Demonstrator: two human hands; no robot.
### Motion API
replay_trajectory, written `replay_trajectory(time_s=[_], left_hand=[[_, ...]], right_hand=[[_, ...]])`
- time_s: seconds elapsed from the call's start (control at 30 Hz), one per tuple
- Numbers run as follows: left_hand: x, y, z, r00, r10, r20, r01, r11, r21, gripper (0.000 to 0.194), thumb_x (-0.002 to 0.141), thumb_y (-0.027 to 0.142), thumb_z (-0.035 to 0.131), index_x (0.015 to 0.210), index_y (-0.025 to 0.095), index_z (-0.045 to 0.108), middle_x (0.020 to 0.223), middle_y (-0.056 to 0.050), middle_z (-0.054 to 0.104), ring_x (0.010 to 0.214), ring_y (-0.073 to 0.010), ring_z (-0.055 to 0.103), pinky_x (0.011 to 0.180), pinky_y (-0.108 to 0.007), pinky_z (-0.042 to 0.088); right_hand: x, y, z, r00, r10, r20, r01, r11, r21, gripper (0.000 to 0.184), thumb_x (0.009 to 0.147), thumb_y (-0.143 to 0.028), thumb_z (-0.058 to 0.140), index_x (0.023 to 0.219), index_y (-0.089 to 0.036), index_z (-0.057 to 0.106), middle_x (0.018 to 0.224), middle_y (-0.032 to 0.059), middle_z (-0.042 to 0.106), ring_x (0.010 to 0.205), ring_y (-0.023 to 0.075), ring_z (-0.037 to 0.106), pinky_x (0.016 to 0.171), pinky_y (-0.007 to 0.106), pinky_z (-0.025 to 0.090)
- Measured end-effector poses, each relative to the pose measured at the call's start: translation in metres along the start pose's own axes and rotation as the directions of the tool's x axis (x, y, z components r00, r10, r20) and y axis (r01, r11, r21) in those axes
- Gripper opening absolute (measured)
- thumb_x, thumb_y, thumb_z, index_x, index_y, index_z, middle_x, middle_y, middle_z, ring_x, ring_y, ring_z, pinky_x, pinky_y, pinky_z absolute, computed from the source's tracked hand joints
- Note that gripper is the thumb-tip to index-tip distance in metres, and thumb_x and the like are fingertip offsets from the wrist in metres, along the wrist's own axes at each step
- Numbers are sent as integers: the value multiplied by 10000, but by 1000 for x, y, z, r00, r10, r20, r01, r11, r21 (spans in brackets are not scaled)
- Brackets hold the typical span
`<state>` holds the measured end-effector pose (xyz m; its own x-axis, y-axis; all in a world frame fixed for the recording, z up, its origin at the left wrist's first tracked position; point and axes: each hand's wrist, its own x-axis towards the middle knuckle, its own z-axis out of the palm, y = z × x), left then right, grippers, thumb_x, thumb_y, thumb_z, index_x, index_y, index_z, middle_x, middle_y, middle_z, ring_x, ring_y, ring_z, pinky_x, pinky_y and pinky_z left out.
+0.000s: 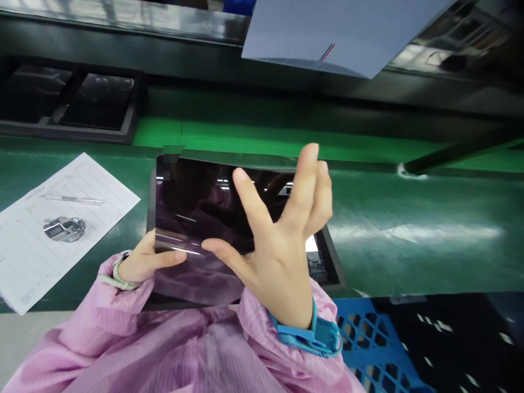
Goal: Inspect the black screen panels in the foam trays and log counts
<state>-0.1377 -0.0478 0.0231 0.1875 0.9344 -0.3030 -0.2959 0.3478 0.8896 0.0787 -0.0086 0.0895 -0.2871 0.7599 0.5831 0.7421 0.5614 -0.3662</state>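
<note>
Black glossy screen panel (196, 191), landscape, sits at centre, tilted a bit, w/ a grey-edged tray (336, 265) showing under its L and R sides.

L hand (143, 262) is at panel's lower L edge: thumb flat on the front, other fingers tucked out of sight behind, so it's pinching that edge. Pale-green wristband (117, 280) on that wrist, just outside the panel's L edge.

R hand (282, 256) is over panel's R half, back of hand up, thumb & index splayed wide, other fingers bunched & reaching past its upper R. Can't tell if any fingertip touches the glass. Blue wrist strap (303, 335) below panel's lower R. Pink sleeves (118, 311) on both arms, near panel's lower edge.

L of panel: white printed form (36, 262), set at an angle, w/ a clear pen (76, 200) and a chrome tally counter (65, 230) lying on it.

Beyond panel, upper L: black compartment tray (65, 131) w/ 2 dark screens (100, 101), one per slot. Beyond it, upper R: white sheet (319, 33) w/ red & green slanted lines.

R of panel: green bench mat (409, 262). Below R: blue lattice crate (382, 355), partly in view.
</note>
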Motion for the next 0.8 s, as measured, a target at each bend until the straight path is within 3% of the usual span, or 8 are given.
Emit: replay_trajectory(time_s=[0.17, 0.27, 0.37, 0.47, 0.67, 0.8], left_hand=[[-7, 11, 13, 985, -73, -159, 70, 997, -26, 375, 602, 369, 970, 854, 147, 805, 780, -52, 784, 760, -191, 736, 720, -249, 594], [-9, 12, 17, 979, -89, -185, 76, 994, -77, 367, 590, 345, 976, 835, 149, 786, 738, -20, 763, 679, -158, 704, 663, -237, 585], [-9, 11, 16, 958, -55, -283, 23, 993, -116, 406, 511, 314, 1010, 812, 180, 772, 734, 17, 764, 659, -129, 686, 657, -212, 575], [-8, 11, 13, 945, -72, -319, 30, 991, -133, 418, 486, 301, 1015, 798, 177, 766, 737, 2, 774, 652, -154, 701, 644, -232, 588], [-10, 19, 14, 943, -134, -306, 108, 989, -99, 398, 436, 351, 1020, 677, 162, 765, 641, -10, 731, 582, -150, 664, 575, -235, 564], [-12, 22, 17, 932, -145, -332, 126, 989, -79, 375, 414, 395, 1021, 671, 234, 799, 645, -5, 736, 596, -158, 669, 584, -242, 583]], right_hand=[[0, 0, 5, 991, 116, -58, -114, 992, 46, 784, 816, -633, 738, 1496, -341, 479, 1706, 97, 232, 1601, 505, 78, 1269, 743, 136], [-11, 6, 9, 966, 230, -121, -216, 969, 117, 981, 803, -675, 721, 1600, -281, 304, 1727, 159, 144, 1602, 496, 104, 1257, 761, 129], [-26, 10, 13, 945, 326, 3, -310, 894, 324, 1156, 815, -637, 734, 1660, -262, 40, 1704, 203, 207, 1593, 425, 239, 1239, 698, 307], [-38, 8, 16, 931, 330, 155, -364, 828, 427, 1148, 845, -529, 756, 1663, -270, -7, 1661, 188, 326, 1551, 344, 375, 1204, 566, 457], [-46, 1, 16, 947, 299, 116, -321, 870, 375, 1071, 879, -458, 736, 1664, -282, 30, 1667, 150, 332, 1559, 315, 371, 1213, 521, 477], [-48, -1, 13, 949, 297, 109, -317, 890, 328, 1092, 884, -490, 721, 1661, -288, -19, 1648, 171, 353, 1483, 330, 479, 1129, 534, 556]])
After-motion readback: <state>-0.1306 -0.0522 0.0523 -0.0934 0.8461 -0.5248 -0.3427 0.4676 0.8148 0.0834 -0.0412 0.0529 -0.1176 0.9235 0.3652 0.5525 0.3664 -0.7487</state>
